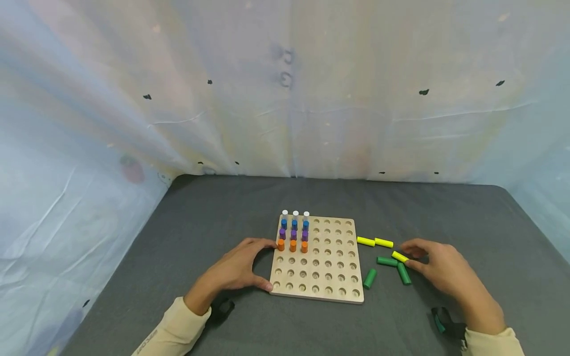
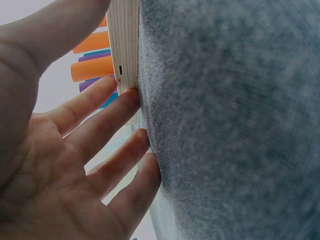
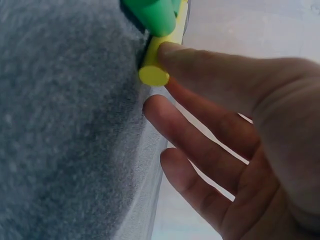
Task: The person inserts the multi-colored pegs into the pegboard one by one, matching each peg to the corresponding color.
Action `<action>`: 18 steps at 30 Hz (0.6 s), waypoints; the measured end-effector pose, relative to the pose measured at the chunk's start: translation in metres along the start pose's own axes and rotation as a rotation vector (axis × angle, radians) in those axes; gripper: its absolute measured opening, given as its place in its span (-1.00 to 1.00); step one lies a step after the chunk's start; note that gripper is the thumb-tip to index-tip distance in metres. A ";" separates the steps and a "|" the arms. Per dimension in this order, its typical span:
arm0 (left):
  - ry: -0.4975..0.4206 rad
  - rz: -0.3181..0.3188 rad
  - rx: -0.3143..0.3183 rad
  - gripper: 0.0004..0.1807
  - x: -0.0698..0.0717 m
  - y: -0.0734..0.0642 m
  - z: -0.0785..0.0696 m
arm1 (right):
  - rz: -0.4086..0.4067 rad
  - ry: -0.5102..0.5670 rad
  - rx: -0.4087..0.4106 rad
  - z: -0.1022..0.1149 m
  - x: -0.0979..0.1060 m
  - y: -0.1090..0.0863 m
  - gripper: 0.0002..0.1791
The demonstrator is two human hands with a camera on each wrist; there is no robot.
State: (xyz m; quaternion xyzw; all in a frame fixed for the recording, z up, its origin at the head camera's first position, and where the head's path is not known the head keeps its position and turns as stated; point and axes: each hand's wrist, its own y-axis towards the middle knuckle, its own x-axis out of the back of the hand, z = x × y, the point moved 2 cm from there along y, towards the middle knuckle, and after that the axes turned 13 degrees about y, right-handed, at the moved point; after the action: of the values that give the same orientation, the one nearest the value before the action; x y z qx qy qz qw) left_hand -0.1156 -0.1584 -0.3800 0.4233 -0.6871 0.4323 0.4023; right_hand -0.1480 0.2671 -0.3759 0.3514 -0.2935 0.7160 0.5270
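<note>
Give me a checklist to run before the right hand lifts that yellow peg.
1. Board braced: ok; the left hand touches its left edge.
2. Placed pegs upright: ok; the white pegs, blue pegs, purple pegs and orange pegs stand in four rows of three.
3. Free holes: ok; the row just nearer the person than the orange pegs is unfilled.
4. Right hand at the yellow peg: ok; the thumb touches it.
5. Firm pinch: cannot tell; contact by an opposing fingertip isn't clear.
6. Clear space around that peg: not ok; two green pegs lie close by.
</note>
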 end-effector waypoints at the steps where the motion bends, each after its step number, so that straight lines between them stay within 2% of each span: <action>1: -0.001 0.001 0.002 0.00 0.000 0.000 0.000 | 0.002 -0.001 -0.001 0.000 0.000 0.000 -0.62; 9: 0.006 -0.003 0.006 -0.01 0.001 0.000 0.000 | 0.029 -0.018 -0.019 0.001 -0.005 0.004 -0.64; 18: 0.000 -0.008 -0.003 -0.01 0.000 0.000 0.001 | 0.035 -0.005 0.010 0.007 -0.009 0.004 -0.64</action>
State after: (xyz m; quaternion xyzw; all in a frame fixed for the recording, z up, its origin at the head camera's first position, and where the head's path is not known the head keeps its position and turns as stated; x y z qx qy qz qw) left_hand -0.1156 -0.1596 -0.3798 0.4254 -0.6860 0.4299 0.4045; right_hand -0.1490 0.2552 -0.3797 0.3507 -0.2976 0.7256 0.5118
